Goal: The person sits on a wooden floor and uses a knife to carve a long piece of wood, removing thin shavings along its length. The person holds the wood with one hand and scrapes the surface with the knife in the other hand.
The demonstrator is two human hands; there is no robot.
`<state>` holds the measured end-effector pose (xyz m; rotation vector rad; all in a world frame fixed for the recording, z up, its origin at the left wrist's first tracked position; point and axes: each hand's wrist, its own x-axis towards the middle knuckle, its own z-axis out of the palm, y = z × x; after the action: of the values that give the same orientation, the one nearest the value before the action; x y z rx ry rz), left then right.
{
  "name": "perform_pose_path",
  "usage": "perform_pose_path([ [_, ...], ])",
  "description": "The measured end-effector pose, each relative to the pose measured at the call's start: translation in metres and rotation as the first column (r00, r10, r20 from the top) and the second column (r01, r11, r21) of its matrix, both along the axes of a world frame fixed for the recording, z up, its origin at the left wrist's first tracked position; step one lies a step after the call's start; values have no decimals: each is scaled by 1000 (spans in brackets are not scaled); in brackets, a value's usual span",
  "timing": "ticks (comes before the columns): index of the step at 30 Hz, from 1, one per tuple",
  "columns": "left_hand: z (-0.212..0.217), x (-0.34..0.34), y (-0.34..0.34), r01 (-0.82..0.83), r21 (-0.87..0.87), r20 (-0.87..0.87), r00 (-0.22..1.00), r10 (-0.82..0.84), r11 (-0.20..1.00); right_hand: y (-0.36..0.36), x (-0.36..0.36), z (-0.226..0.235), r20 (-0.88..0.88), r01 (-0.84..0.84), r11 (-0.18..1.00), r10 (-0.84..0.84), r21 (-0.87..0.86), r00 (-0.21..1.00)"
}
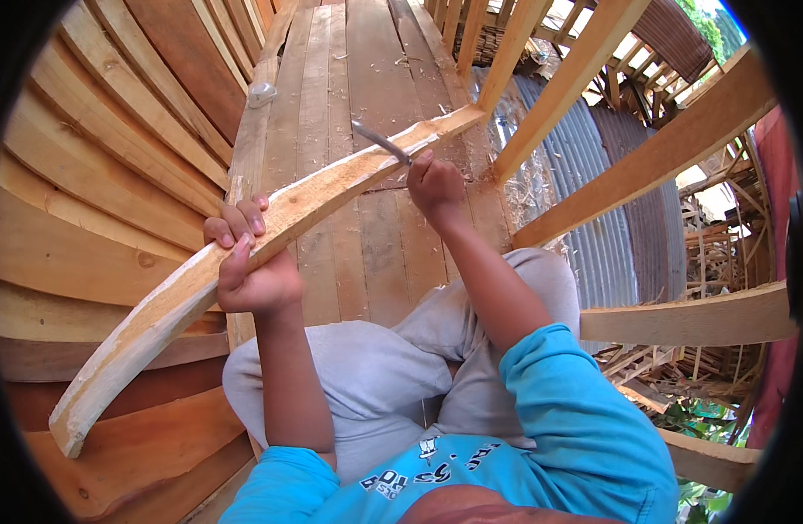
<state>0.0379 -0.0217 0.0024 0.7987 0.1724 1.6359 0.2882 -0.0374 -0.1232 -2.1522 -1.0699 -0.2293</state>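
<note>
Clasping a long wooden beam (332,185), the left grip (260,278) has its fingers (235,218) over the far edge and its thumb on the near side. The beam runs slantwise before the seated person, from the lower left up to the right, passing above the plank floor (380,253); its pale, roughly shaved edges border a yellower face. Its upper end comes close to one of the wooden posts (541,87) on the right, though I cannot tell whether the two touch.

The right grip (436,185), well apart from the left and nearer that upper end, is closed around a knife, whose handle is hidden. Its dark blade (380,143) points up and to the left across the beam, the tip reaching past the far edge; whether it bites into the wood is unclear.

Small shavings are scattered over the floor, and a clear plastic item (262,94) lies near the wall of boards (113,188) on the left. Corrugated metal sheets (585,192) show beyond the posts. Grey trousers (358,362) cover the folded legs, below the beam.
</note>
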Motion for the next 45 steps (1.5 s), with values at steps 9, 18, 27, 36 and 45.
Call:
perform_pose_path([
  [9, -2, 1, 4, 6, 21, 10, 1000, -7, 1000, 11, 22, -11, -80, 86, 995, -83, 42, 993],
  [18, -5, -4, 7, 38, 31, 6, 999, -38, 999, 14, 38, -24, 107, 73, 995, -80, 72, 991],
  [27, -7, -3, 8, 30, 37, 36, 999, -32, 999, 10, 54, -16, 245, -18, 1000, 12, 19, 970],
  [36, -12, -3, 11, 28, 53, 68, 997, -32, 998, 2, 67, 10, 394, -87, 980, 152, -178, 906],
  [45, -14, -3, 11, 36, 50, 108, 993, -42, 998, -1, 74, 29, 491, -172, 957, 270, -235, 828],
])
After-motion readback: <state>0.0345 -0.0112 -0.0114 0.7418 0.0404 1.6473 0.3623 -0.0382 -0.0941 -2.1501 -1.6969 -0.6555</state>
